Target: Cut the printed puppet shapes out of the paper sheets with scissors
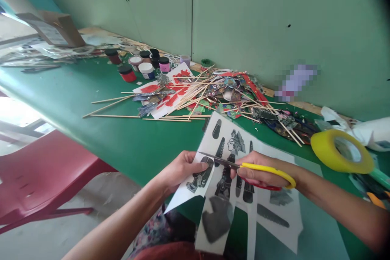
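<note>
A white paper sheet point(183, 199) printed with black figure parts is in front of me, with cuts running through it. My left hand point(187, 168) pinches its left part, thumb on top beside a printed piece. In my right hand point(258, 168) is a pair of scissors point(271, 167) with yellow and red handles. Its blades point left across the sheet, the tip close to my left fingers. Strips of the paper hang toward my lap, one bearing a large dark grey shape point(216, 218). Whether the blades are fully closed is hard to tell.
Paint jars point(146, 70) stand at the back of the green table point(122, 142). Thin wooden sticks point(195, 93) and painted cut-outs lie heaped near the wall. A yellow tape roll point(323, 150) is at right, a red chair point(45, 170) at left, a cardboard box point(61, 28) far left.
</note>
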`<state>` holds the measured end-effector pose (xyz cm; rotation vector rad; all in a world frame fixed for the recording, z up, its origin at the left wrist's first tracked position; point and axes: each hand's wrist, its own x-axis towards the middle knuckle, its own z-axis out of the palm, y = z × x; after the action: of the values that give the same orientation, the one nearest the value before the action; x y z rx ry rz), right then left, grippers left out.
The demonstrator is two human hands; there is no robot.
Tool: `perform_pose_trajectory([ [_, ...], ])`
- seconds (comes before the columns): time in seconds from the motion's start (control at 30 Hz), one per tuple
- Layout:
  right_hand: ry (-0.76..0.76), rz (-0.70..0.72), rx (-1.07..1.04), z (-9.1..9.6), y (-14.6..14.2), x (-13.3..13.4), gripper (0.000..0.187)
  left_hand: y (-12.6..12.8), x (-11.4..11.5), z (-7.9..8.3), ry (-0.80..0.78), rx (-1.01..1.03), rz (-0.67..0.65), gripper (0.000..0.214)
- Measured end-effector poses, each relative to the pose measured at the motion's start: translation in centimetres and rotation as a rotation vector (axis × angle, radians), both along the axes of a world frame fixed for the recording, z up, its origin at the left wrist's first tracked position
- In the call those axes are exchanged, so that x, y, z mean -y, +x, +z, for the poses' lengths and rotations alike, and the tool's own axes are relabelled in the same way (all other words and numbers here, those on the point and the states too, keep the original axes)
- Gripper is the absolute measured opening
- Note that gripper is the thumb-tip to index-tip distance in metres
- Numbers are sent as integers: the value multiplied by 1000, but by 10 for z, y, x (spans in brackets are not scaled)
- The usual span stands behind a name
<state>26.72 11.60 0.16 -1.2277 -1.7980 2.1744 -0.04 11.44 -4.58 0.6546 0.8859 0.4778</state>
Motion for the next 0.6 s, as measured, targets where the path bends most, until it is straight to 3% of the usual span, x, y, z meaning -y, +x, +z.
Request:
perform_pose_trajectory([
  [0.13, 84, 23, 39, 2, -2, 0, 64, 4, -1, 1, -14, 6, 34, 30],
  [0.33, 175, 103, 21, 2, -8, -10, 57, 10, -2, 3, -22, -6, 36, 29],
  [0.6, 140, 50, 12, 1, -14, -12, 56, 8, 0, 1, 22, -60, 53, 31],
])
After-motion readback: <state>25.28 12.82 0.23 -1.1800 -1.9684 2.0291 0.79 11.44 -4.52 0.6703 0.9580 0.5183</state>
